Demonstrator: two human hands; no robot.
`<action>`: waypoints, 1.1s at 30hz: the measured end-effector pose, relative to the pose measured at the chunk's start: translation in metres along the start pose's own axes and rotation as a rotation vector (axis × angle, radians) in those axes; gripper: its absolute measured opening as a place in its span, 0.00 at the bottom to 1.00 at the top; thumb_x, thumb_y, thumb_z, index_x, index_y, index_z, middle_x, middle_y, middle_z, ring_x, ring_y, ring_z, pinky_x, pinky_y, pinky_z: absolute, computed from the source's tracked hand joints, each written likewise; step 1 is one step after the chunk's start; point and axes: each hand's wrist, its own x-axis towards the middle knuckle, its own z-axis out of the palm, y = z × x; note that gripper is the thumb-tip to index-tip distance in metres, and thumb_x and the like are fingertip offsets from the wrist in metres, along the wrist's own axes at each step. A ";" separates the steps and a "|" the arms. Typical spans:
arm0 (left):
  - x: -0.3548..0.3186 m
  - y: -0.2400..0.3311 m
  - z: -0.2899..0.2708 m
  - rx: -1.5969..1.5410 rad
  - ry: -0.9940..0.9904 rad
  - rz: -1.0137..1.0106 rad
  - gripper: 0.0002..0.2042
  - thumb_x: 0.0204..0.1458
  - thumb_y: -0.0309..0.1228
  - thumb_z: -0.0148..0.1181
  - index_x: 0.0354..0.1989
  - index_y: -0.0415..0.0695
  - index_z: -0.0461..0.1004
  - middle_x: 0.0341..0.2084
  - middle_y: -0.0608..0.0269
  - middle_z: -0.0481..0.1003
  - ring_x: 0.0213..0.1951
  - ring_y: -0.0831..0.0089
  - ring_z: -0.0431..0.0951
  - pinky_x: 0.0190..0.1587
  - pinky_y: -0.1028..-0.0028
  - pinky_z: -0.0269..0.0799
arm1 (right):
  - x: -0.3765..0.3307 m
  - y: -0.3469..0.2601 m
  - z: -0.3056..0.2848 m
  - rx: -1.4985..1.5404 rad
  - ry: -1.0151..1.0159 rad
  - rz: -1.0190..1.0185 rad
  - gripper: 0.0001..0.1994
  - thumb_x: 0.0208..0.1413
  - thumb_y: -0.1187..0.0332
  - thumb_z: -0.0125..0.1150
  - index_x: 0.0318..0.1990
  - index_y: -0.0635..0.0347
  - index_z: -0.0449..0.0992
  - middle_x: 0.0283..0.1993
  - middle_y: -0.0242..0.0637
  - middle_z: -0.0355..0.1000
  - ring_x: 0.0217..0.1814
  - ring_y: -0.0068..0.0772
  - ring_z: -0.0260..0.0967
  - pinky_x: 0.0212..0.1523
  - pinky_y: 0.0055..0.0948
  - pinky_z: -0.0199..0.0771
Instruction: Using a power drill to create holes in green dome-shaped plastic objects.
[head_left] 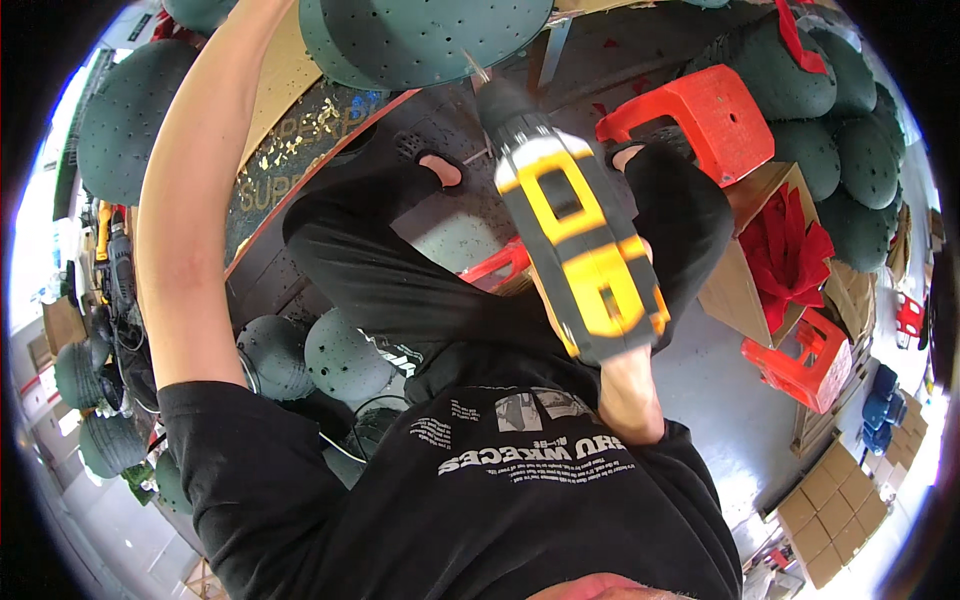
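Observation:
A yellow and black cordless drill [575, 235] is gripped in my right hand [627, 378], whose fingers are mostly hidden behind the drill body. From its chuck a thin drill bit [477, 68] points up at a dark green dome [425, 45] dotted with small holes. The bit's tip overlaps the dome's lower edge in view; whether it touches, I cannot tell. My left arm [195, 200] stretches up past the dome's left side, and its hand lies beyond the upper edge of the picture.
Green domes [135, 120] are stacked at left and right. Beneath the work lies a dark board [285, 150] scattered with yellowish shavings. A red stool [725, 125] stands right of my knees, near a cardboard box [745, 270] of red material [785, 255]. Another red stool [815, 365] is beyond.

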 end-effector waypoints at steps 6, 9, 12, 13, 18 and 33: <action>0.001 0.005 -0.021 0.343 -0.100 0.064 0.29 0.61 0.51 0.48 0.24 0.33 0.78 0.25 0.39 0.76 0.31 0.45 0.78 0.37 0.55 0.72 | -0.052 0.011 -0.001 0.177 0.229 0.013 0.20 0.53 0.76 0.68 0.53 0.65 0.71 0.45 0.38 0.79 0.43 0.28 0.80 0.44 0.22 0.80; 0.014 0.014 -0.020 0.277 -0.122 0.055 0.28 0.61 0.50 0.48 0.26 0.32 0.78 0.26 0.39 0.77 0.31 0.45 0.79 0.38 0.55 0.72 | -0.071 0.030 -0.007 0.435 0.162 0.124 0.18 0.56 0.72 0.65 0.53 0.62 0.72 0.52 0.39 0.76 0.53 0.29 0.76 0.51 0.26 0.79; 0.006 0.022 -0.036 0.285 -0.119 0.042 0.27 0.62 0.48 0.48 0.28 0.32 0.78 0.27 0.39 0.77 0.33 0.45 0.79 0.39 0.55 0.72 | -0.066 0.034 -0.015 0.001 0.120 -0.180 0.19 0.59 0.60 0.63 0.54 0.58 0.73 0.56 0.37 0.75 0.58 0.30 0.73 0.54 0.29 0.77; 0.007 0.023 -0.040 0.289 -0.117 0.046 0.27 0.62 0.48 0.48 0.28 0.32 0.78 0.27 0.39 0.77 0.33 0.45 0.79 0.39 0.55 0.72 | -0.065 0.034 -0.017 0.002 0.125 -0.182 0.19 0.59 0.60 0.63 0.54 0.58 0.73 0.56 0.37 0.75 0.58 0.30 0.73 0.54 0.29 0.77; 0.013 0.031 -0.059 0.257 -0.234 0.021 0.25 0.63 0.46 0.49 0.29 0.31 0.76 0.27 0.39 0.76 0.33 0.47 0.78 0.38 0.55 0.69 | -0.059 0.029 -0.019 -0.159 0.266 -0.166 0.12 0.51 0.74 0.67 0.44 0.60 0.80 0.48 0.40 0.79 0.49 0.35 0.78 0.50 0.30 0.78; 0.004 0.005 0.002 0.142 -0.169 0.165 0.20 0.60 0.43 0.50 0.30 0.34 0.71 0.30 0.41 0.74 0.37 0.44 0.76 0.41 0.54 0.69 | -0.053 0.030 0.002 -0.121 0.269 -0.060 0.10 0.48 0.79 0.68 0.39 0.57 0.84 0.45 0.40 0.80 0.48 0.38 0.79 0.50 0.33 0.78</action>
